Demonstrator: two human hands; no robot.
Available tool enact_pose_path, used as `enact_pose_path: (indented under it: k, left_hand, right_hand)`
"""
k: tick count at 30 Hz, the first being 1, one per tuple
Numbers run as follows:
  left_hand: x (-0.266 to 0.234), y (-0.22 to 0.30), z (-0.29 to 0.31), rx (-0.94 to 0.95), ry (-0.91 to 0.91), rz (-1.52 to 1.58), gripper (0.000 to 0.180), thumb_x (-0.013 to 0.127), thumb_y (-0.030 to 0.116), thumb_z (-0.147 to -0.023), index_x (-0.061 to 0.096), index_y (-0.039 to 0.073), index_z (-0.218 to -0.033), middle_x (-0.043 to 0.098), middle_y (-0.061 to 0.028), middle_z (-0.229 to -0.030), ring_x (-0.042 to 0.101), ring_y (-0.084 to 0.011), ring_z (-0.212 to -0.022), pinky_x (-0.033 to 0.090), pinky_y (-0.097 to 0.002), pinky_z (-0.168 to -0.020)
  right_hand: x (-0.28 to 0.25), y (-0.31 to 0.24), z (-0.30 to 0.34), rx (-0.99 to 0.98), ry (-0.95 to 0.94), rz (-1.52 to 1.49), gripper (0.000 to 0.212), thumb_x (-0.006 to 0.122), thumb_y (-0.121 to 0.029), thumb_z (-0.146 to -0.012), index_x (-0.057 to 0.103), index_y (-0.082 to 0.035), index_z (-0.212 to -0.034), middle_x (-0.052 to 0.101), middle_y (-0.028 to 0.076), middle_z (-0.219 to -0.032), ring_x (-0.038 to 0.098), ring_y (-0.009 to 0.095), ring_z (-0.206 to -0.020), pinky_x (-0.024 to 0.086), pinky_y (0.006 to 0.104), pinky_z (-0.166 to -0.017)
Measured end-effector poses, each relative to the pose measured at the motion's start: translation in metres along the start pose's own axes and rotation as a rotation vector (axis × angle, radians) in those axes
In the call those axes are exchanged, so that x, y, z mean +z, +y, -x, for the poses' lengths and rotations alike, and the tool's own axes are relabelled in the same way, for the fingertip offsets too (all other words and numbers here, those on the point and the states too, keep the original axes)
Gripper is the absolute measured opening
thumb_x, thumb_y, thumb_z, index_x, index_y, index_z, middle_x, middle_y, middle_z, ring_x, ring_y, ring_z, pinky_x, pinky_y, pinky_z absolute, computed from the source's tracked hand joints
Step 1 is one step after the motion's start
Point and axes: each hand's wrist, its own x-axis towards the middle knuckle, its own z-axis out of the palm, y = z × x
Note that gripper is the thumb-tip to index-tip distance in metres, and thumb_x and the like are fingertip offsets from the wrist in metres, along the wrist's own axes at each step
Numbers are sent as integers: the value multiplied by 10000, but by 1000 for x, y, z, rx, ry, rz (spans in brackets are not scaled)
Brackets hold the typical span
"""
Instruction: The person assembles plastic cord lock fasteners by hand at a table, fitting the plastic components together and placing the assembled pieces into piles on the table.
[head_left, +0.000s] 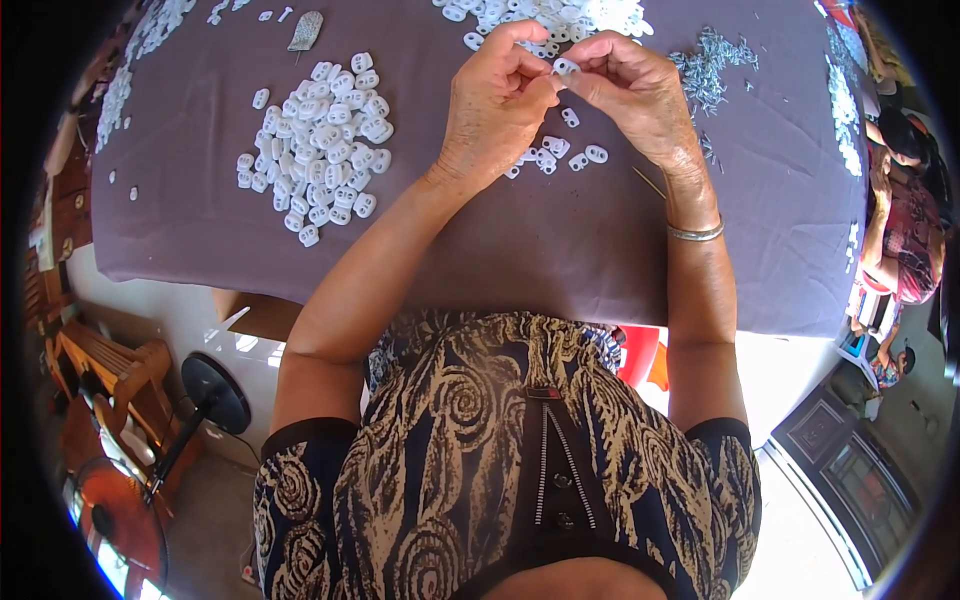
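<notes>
Both of my hands meet over the far middle of the cloth-covered table (500,240). My left hand (497,112) is closed, its thumb and forefinger pinched at a small white two-holed plastic piece (565,67), which looks like a cord lock. My right hand (640,103) pinches the same piece from the other side. Fingers hide most of it. Below the hands lie several loose white cord locks (549,155). Beyond them spreads a heap of white pieces (590,14). A pile of small grey metal parts, seemingly springs (712,65), lies right of my right hand.
A large pile of white cord locks (325,145) sits left of my left forearm. A thin stick (649,181) lies by my right wrist. Farther left is a grey flat object (306,31). Black fan (215,392) stands at lower left; another person (905,220) sits at right.
</notes>
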Motion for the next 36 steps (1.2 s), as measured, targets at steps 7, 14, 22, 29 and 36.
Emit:
enact_pose_path:
  k: [7, 14, 22, 29, 36]
  left_hand:
    - [-3, 0, -2, -46, -1, 160, 341, 610, -44, -814, 518, 9, -1138, 630, -57, -784, 549, -57, -614, 424, -191, -494]
    - [-6, 4, -3, -74, -27, 145, 292, 600, 18, -848, 539, 12, -1133, 643, -51, -817, 549, -69, -637, 454, -219, -534]
    - [-9, 3, -9, -25, -42, 138, 279, 647, 61, -858, 554, 9, -1116, 641, -37, -784, 540, -62, -636, 440, -213, -527]
    - [-3, -5, -5, -76, 18, 226, 272, 653, 6, -838, 551, -8, -1090, 612, -23, -726, 506, -38, -586, 393, -195, -468]
    - [-8, -4, -6, -54, -43, 109, 230, 629, 13, -855, 583, 5, -1080, 577, 2, -711, 483, -30, -588, 391, -192, -479]
  right_hand:
    - [2, -4, 3, -57, 22, 253, 248, 714, 71, -758, 622, -5, -974, 564, -32, -781, 503, 28, -662, 447, 188, -568]
    - [5, -7, 2, -236, 127, 502, 265, 749, -2, -701, 646, -43, -942, 587, -20, -711, 523, 46, -595, 461, 205, -544]
    - [9, -7, 1, -375, 97, 549, 311, 745, 35, -666, 647, -53, -949, 596, -6, -805, 541, 76, -619, 475, 219, -571]
    - [18, -1, 3, -343, 92, 611, 342, 750, -68, -696, 625, -88, -1013, 582, 25, -792, 570, 145, -597, 503, 285, -539]
    - [8, 5, 2, -427, -34, 900, 351, 740, -313, -759, 569, -39, -898, 607, 88, -822, 631, 304, -690, 523, 390, -578]
